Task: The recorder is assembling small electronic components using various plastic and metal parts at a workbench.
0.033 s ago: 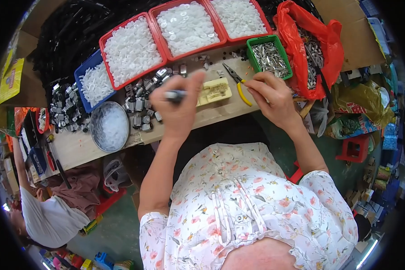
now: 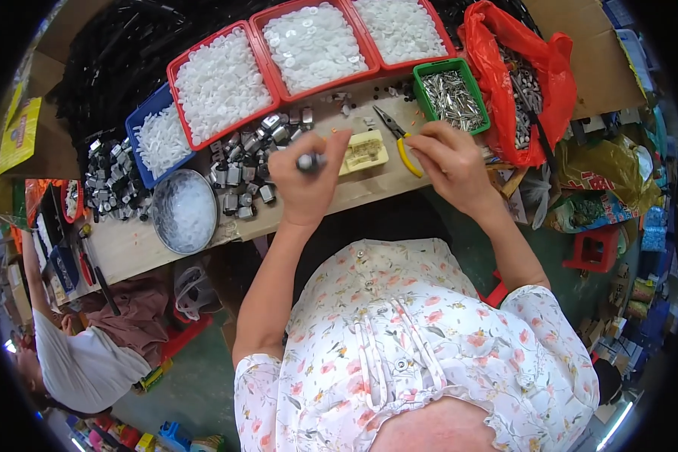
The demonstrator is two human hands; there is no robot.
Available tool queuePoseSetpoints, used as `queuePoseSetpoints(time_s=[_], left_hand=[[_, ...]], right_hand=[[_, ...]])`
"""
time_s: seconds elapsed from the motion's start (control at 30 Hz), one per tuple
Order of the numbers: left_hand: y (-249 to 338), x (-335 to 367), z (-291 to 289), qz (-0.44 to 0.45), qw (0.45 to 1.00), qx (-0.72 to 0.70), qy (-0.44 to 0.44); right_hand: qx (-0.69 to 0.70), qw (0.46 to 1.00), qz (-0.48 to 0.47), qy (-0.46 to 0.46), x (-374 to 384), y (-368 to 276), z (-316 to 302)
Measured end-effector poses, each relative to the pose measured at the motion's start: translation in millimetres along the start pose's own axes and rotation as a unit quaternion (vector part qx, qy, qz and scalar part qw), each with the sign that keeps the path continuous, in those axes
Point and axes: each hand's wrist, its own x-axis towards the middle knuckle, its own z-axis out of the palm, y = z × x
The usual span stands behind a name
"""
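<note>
Cream plastic block (image 2: 363, 151) sits on the wooden bench (image 2: 139, 245) between a person's two hands, just beside yellow-handled pliers (image 2: 399, 139). The left hand (image 2: 306, 177) is closed around a small dark cylindrical piece (image 2: 309, 161); the right hand (image 2: 446, 162) hovers with fingers curled at the block's right edge, and whether it pinches anything cannot be told. Behind the block, loose metal parts (image 2: 245, 162) crowd the bench, with three red trays (image 2: 175, 87) of white pieces, a blue tray (image 2: 132, 124), a round metal bowl (image 2: 184, 211) and a green tray (image 2: 471, 83) of metal pins. A red plastic bag (image 2: 493, 38) slumps at right, near yellow and green wrappers (image 2: 595, 173); a flat yellow package (image 2: 20, 135) lies far left, where another person (image 2: 83, 361) bends.
</note>
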Motion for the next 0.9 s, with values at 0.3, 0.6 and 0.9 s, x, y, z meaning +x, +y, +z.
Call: queuePoseSetpoints(time_s=[0.3,0.6,0.9], left_hand=[[8,21,-24,-0.266,0.902,-0.323,0.106],[1,15,-50,-0.340,0.742,-0.564,0.123],[-5,6,-56,-0.346,0.700,-0.614,0.118]], right_hand=[[-0.088,0.986,0.058,-0.132,-4,4,28],[-0.115,0.988,0.042,-0.097,-9,3,36],[-0.152,0.972,0.115,-0.137,-25,-24,26]])
